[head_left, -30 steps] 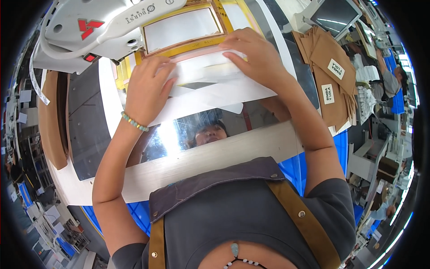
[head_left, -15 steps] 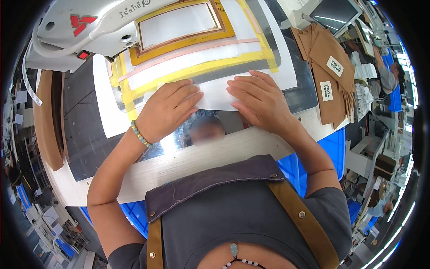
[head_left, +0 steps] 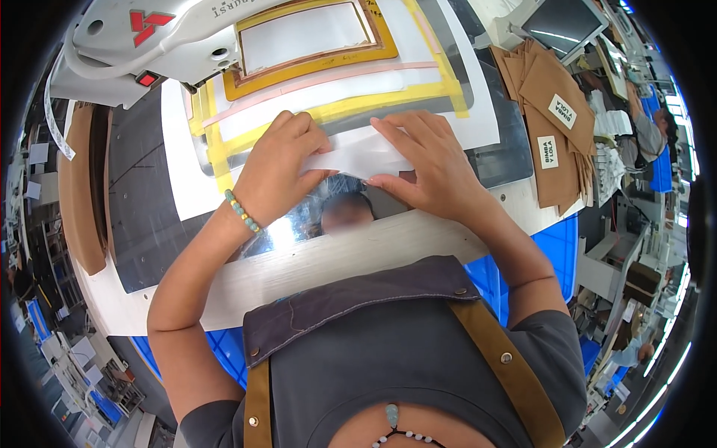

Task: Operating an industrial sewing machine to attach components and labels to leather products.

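A plain white sheet [head_left: 351, 155] is bent up between my two hands over the near edge of a shiny metal plate. My left hand [head_left: 278, 160] pinches its left side, fingers curled and thumb toward me. On the other side my right hand [head_left: 433, 160] grips the sheet between thumb and fingers, the fingers partly hiding it. Just beyond lie strips of yellow tape [head_left: 388, 101] on white and grey sheets. Farther back, a yellow frame [head_left: 314, 72] with a brown inner border surrounds a white area.
A white machine [head_left: 112, 56] with a cable overhangs the back left. Brown card pieces [head_left: 84, 187] stand along the left edge. Brown envelopes with white labels [head_left: 530, 112] are piled at right, near a monitor [head_left: 565, 33]. Blue crates [head_left: 489, 276] sit below the table.
My hands lay flat over the white sheet before. Now the thumbs and fingers have closed on it, and its near edge is lifted and bent.
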